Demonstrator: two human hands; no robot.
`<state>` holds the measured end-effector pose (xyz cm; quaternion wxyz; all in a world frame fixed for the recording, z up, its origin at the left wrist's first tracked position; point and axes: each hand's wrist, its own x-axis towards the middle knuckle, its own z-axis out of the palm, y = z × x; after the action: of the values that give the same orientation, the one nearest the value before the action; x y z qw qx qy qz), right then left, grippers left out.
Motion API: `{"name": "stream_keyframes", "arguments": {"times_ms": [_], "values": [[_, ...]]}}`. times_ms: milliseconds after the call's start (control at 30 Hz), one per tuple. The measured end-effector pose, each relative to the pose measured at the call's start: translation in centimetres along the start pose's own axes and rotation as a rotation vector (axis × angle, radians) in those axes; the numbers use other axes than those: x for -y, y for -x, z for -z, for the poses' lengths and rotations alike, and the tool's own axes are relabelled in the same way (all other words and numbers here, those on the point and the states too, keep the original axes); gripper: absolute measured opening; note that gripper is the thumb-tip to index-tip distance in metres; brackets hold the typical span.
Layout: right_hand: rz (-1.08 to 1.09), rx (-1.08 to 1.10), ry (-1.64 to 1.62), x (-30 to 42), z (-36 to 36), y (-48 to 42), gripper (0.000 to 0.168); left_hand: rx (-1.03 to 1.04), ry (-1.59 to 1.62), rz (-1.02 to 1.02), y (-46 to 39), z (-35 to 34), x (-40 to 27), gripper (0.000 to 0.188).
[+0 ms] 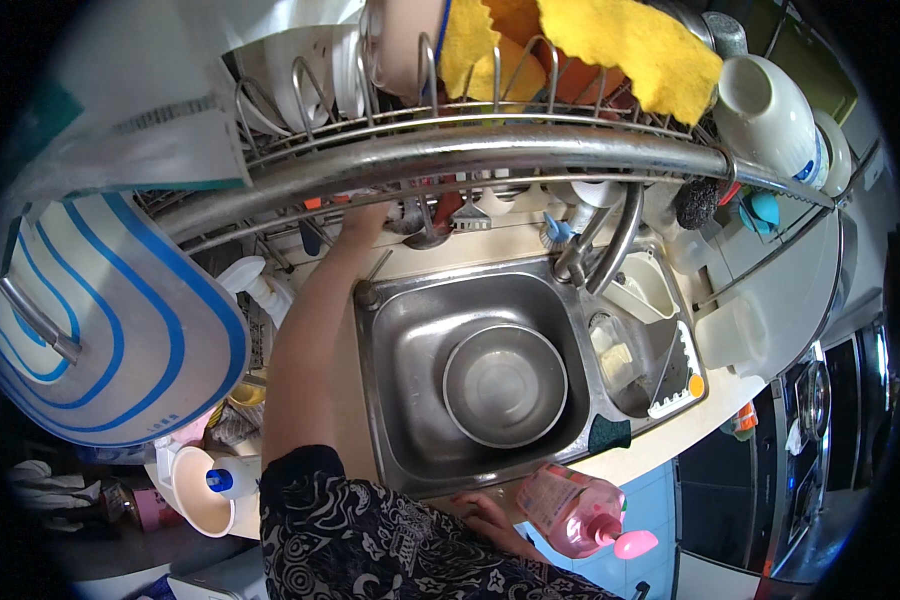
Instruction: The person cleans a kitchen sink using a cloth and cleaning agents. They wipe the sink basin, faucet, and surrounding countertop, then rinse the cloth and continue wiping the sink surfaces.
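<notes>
My left hand (pixel 371 214) reaches up behind the drying rack's tube, beside hanging utensils; its fingers are largely hidden. Near it hang a metal ladle (pixel 429 238) and a slotted turner (pixel 470 217). My right hand (pixel 487 514) rests by the sink's front edge with its fingers slightly apart, beside a pink pump bottle (pixel 566 506). A round metal bowl (pixel 506 386) sits in the large basin of the stainless steel sink (pixel 412 360). A dark green scouring pad (pixel 610 433) lies on the sink's front rim.
A steel dish rack (pixel 495 146) with dishes and yellow cloths (pixel 630 52) spans the sink. The faucet (pixel 619 240) stands behind the small basin, which holds a white caddy (pixel 641 289). A blue-striped board (pixel 120 322) is at left, near a white spray bottle (pixel 259 285).
</notes>
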<state>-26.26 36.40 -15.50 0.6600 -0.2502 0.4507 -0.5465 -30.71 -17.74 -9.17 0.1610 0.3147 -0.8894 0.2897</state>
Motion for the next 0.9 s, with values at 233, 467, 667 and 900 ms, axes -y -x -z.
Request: {"name": "stream_keyframes", "arguments": {"times_ms": [233, 467, 667, 900], "values": [[0.037, 0.018, 0.039, 0.0, -0.1, 0.3, 0.038, 0.151, -0.039, 0.022, 3.4, 1.1, 3.8, 0.01], [0.015, -0.015, 0.038, -0.8, 0.4, 1.0, 0.039, 0.389, -0.123, 0.077, 5.2, -0.4, 6.4, 0.012], [-0.077, -0.005, -0.004, -0.8, 0.0, 0.7, 0.039, 0.499, -0.139, 0.152, 6.0, -0.9, 8.6, 0.017], [-0.071, 0.005, -0.019, 0.0, -0.3, 0.0, 0.038, 0.584, 0.278, 0.345, 3.9, -0.2, 6.7, 0.036]]}}
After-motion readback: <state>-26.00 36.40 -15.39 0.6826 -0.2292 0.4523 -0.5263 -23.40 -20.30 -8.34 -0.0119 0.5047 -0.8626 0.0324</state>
